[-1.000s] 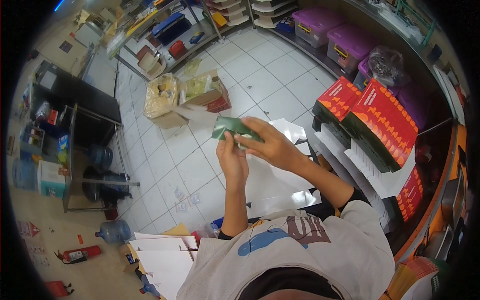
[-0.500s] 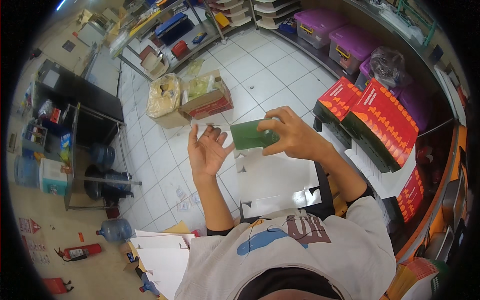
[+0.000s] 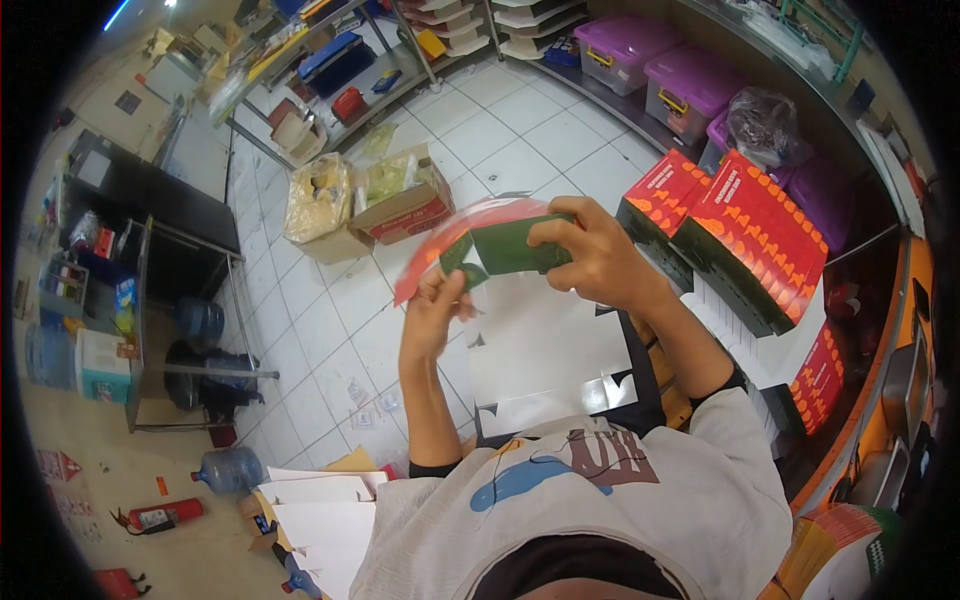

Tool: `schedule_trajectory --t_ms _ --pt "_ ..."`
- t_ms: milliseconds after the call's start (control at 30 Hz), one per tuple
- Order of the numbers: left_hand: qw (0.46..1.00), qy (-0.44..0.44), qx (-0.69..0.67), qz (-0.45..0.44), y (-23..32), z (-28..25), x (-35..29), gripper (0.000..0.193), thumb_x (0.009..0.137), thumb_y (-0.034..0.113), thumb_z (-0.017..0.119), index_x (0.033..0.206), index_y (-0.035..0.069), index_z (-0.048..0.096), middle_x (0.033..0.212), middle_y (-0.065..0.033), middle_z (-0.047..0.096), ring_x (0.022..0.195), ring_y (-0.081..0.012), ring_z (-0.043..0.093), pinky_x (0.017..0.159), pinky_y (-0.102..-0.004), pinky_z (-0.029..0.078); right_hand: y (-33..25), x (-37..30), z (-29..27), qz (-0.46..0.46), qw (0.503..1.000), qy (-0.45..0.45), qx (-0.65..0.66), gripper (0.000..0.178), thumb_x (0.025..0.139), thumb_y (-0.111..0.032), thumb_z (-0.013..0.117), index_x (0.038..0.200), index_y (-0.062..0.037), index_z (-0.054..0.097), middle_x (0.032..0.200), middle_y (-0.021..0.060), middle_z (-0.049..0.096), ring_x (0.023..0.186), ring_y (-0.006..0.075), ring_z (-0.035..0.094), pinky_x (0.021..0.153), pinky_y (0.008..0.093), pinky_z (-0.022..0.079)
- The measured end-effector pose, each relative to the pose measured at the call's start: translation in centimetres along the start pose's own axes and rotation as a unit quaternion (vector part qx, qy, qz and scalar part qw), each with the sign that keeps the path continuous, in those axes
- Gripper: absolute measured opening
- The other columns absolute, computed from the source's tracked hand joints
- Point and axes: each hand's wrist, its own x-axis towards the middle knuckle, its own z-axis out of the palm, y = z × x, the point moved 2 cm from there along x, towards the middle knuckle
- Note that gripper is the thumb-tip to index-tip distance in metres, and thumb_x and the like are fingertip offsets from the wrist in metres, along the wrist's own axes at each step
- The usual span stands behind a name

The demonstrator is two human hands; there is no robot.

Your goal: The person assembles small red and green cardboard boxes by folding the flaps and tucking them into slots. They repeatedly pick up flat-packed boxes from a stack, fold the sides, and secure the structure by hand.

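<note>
Above my lap, both hands hold a folding carton (image 3: 505, 249) with a green side panel and a red, blurred face that bends away to the left. My right hand (image 3: 607, 258) is closed around the right end of the green panel, thumb below and fingers over it. At the left end my left hand (image 3: 432, 312) pinches a green flap, its fingertips partly hidden. Below them a flat white carton blank (image 3: 545, 345) with cut corners and slots lies on my lap, plain side up.
To the right stand red-and-green cartons (image 3: 755, 235) on white sheets. White blanks (image 3: 325, 525) are stacked at lower left. Two open cardboard boxes (image 3: 405, 210) stand on the tiled floor ahead. Purple-lidded bins (image 3: 690, 85) line the shelf, and a metal-legged table (image 3: 190, 370) is at left.
My left hand has gone from open fingers to pinching the carton's left flap. The carton has been raised and turned, so its red face now shows. My right hand keeps its hold.
</note>
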Motion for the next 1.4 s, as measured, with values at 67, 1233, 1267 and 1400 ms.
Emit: schedule_trajectory --t_ms 67,1233,1267,1400 --pt "0.998 0.004 0.054 0.026 -0.3 1.3 -0.6 0.026 0.093 0.024 0.06 0.087 -0.001 0.063 0.072 -0.0099 0.064 0.048 -0.0111 0.055 0.047 -0.0261 0.047 0.1 -0.2 0.5 0.01 0.999 0.03 -0.002 0.017 0.052 -0.003 0.068 0.055 -0.0106 0.054 0.101 0.001 0.056 0.104 0.0305 0.047 0.074 0.0359 0.048" --pt "0.969 -0.112 0.185 -0.122 -7.1 0.5 -1.3 0.03 0.093 0.027 0.057 0.107 0.001 0.063 0.071 0.0039 0.054 0.055 -0.0041 0.042 0.05 -0.0198 0.034 4.4 -6.6 6.0 0.352 0.889 -0.106 0.275 0.03 0.069 -0.022 0.081 0.084 -0.0077 0.06 0.091 0.0039 0.059 0.055 0.0038 0.042 0.051 0.0195 0.036" --pt "0.974 -0.106 0.169 -0.11 -7.1 0.6 -1.2 0.029 0.093 0.025 0.058 0.107 0.001 0.063 0.071 0.0043 0.054 0.054 -0.004 0.042 0.05 -0.0198 0.034 3.6 -5.9 5.6 0.306 0.921 -0.039 0.238 0.025 0.071 -0.02 0.079 0.08 -0.005 0.062 0.072 0.0024 0.055 0.052 0.0073 0.044 0.048 0.0229 0.036" --pt "0.984 -0.065 0.147 -0.083 -5.9 1.3 -1.3 0.023 0.092 0.017 0.057 0.108 0.001 0.062 0.078 0.0022 0.057 0.062 -0.0053 0.044 0.057 -0.0208 0.038 2.2 -5.3 5.8 0.216 0.951 -0.068 0.211 0.02 0.075 -0.015 0.075 0.093 -0.0071 0.067 0.075 0.0052 0.054 0.056 0.016 0.05 0.052 0.0294 0.041"
